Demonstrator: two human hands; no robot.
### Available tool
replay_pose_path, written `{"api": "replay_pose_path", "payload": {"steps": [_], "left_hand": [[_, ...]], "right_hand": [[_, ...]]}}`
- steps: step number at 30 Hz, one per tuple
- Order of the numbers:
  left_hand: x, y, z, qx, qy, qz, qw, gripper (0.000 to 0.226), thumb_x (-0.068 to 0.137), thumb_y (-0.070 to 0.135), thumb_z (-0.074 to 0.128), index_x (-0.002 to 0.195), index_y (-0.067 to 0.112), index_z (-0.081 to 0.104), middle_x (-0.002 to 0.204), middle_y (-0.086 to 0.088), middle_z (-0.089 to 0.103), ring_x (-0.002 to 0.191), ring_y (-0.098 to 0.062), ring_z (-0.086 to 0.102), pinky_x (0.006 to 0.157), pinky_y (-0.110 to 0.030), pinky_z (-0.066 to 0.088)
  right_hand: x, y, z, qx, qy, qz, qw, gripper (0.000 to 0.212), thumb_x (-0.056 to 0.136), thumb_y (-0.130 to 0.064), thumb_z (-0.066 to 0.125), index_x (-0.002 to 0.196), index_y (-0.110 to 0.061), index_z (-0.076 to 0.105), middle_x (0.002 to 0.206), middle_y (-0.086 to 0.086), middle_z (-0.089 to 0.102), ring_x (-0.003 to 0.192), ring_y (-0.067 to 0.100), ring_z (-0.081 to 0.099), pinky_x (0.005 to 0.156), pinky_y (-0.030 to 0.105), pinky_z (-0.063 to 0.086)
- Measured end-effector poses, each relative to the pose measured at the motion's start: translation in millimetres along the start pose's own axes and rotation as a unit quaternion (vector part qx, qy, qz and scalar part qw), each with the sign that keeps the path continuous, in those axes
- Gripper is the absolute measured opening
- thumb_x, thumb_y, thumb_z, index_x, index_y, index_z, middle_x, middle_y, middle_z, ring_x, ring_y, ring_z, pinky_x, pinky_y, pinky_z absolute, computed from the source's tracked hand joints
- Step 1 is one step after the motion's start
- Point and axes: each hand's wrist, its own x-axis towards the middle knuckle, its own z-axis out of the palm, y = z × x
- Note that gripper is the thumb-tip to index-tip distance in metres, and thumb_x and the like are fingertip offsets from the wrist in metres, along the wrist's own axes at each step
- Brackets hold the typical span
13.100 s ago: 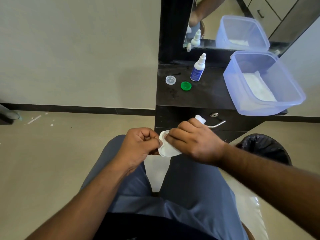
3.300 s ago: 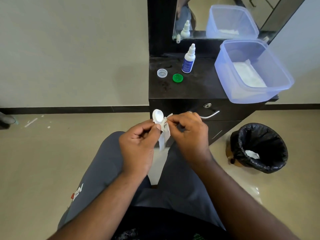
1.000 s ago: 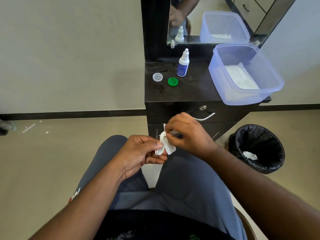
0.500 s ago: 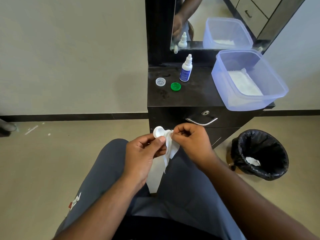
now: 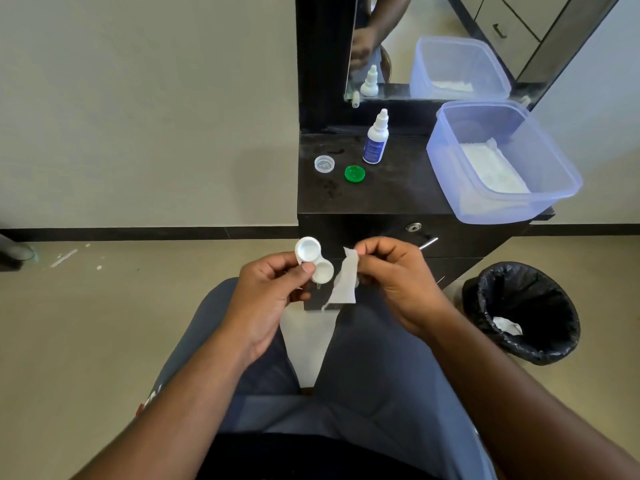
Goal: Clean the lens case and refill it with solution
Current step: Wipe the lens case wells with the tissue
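**Head view: case in my left, tissue in my right**

Head camera looks down over my lap, and my own fingers cover a good deal. My left hand (image 5: pixel 266 299) pinches the white lens case (image 5: pixel 313 259) at its middle bridge, thumb over the near well's edge; both wells face up, lidless, and I cannot tell whether they are wet or dry. My right hand (image 5: pixel 394 282) is closed on a strip of tissue (image 5: pixel 344 282), its top corner hidden between my fingertips, the rest hanging free just beside the case, not touching it.

On the dark cabinet top (image 5: pixel 398 195) the solution bottle (image 5: pixel 375 142) stands upright, its label too small to read. The clear cap (image 5: pixel 324 164) and green cap (image 5: pixel 354 173) lie near the left edge, apart from each other. The plastic tub (image 5: pixel 502 202) overhangs the front right edge, with white sheets inside. The drawer handle is half hidden behind my right knuckles. The black-lined bin (image 5: pixel 523 310) stands on the floor to my right, with a white scrap inside. Bare floor lies open to my left
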Motion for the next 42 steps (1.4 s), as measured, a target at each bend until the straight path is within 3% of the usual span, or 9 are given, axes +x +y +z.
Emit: {"api": "replay_pose_path", "payload": {"steps": [3,14,20,25,28,33,36,38,42], "left_hand": [[-1,9,-5,0.086,-0.047,0.011,0.995,0.011,0.087,0.009,0.065,0.087,0.012,0.076,0.076,-0.004,0.071,0.069,-0.013,0.059,0.064,-0.029,0.050],[-4,15,-5,0.270,-0.054,0.121,0.954,0.015,0.089,0.015,0.063,0.081,0.018,0.075,0.070,0.001,0.068,0.062,-0.004,0.055,0.061,-0.020,0.046],[-2,23,-7,0.439,-0.099,0.195,0.871,0.014,0.090,0.017,0.060,0.079,0.018,0.068,0.075,0.006,0.060,0.071,-0.010,0.053,0.061,-0.019,0.040],[1,30,-7,0.564,-0.157,0.277,0.762,0.013,0.091,0.022,0.058,0.088,0.014,0.068,0.076,0.010,0.050,0.080,-0.012,0.045,0.069,-0.023,0.033],[1,31,-4,0.584,-0.180,0.298,0.733,0.015,0.093,0.023,0.055,0.090,0.012,0.065,0.079,0.008,0.047,0.078,-0.014,0.044,0.073,-0.030,0.038],[2,30,-1,0.593,-0.192,0.272,0.733,0.043,0.084,0.044,0.032,0.080,0.016,0.064,0.074,0.007,0.050,0.074,-0.014,0.047,0.068,-0.032,0.042],[-2,27,1,0.584,-0.193,0.234,0.753,0.039,0.077,0.049,0.030,0.066,0.020,0.052,0.066,0.009,0.047,0.070,-0.012,0.045,0.064,-0.029,0.041],[-5,23,1,0.566,-0.180,0.219,0.774,0.045,0.077,0.047,0.036,0.066,0.010,0.059,0.066,0.003,0.053,0.069,-0.012,0.048,0.062,-0.025,0.041],[-11,19,4,0.483,-0.124,0.203,0.842,0.016,0.084,0.014,0.060,0.075,0.006,0.070,0.074,-0.006,0.062,0.075,-0.012,0.050,0.060,-0.015,0.037]], "right_hand": [[4,-4,2,-0.027,-0.009,-0.017,0.999,0.021,0.086,0.003,0.062,0.076,-0.013,0.071,0.078,0.010,0.068,0.074,0.022,0.061,0.071,0.036,0.051],[1,-7,9,0.005,-0.031,-0.005,0.999,0.017,0.090,-0.005,0.060,0.081,-0.013,0.072,0.081,0.006,0.070,0.075,0.017,0.064,0.066,0.029,0.053],[8,-16,-1,-0.099,-0.096,-0.026,0.990,0.016,0.087,0.000,0.062,0.082,-0.009,0.074,0.081,0.007,0.072,0.074,0.014,0.065,0.067,0.026,0.053],[22,-45,-2,-0.350,-0.240,-0.059,0.904,0.012,0.087,-0.008,0.065,0.089,-0.016,0.073,0.087,-0.007,0.070,0.079,0.003,0.064,0.072,0.014,0.050],[29,-61,-2,-0.441,-0.314,-0.078,0.837,0.012,0.090,-0.013,0.062,0.093,-0.021,0.071,0.093,-0.008,0.068,0.084,0.003,0.063,0.076,0.013,0.049],[32,-64,3,-0.569,-0.349,-0.128,0.734,0.010,0.095,-0.020,0.054,0.096,-0.018,0.063,0.094,-0.006,0.058,0.086,0.009,0.056,0.081,0.028,0.048],[26,-52,6,-0.633,-0.351,-0.168,0.669,0.012,0.099,-0.028,0.045,0.101,-0.021,0.054,0.099,-0.006,0.045,0.092,0.011,0.045,0.084,0.032,0.044],[22,-42,3,-0.625,-0.351,-0.170,0.676,0.017,0.100,-0.031,0.041,0.106,-0.020,0.053,0.103,-0.005,0.043,0.094,0.012,0.043,0.085,0.030,0.042],[17,-32,-10,-0.523,-0.322,-0.134,0.778,0.007,0.100,-0.024,0.043,0.098,-0.028,0.049,0.100,-0.008,0.042,0.090,0.003,0.042,0.081,0.020,0.036]]}}
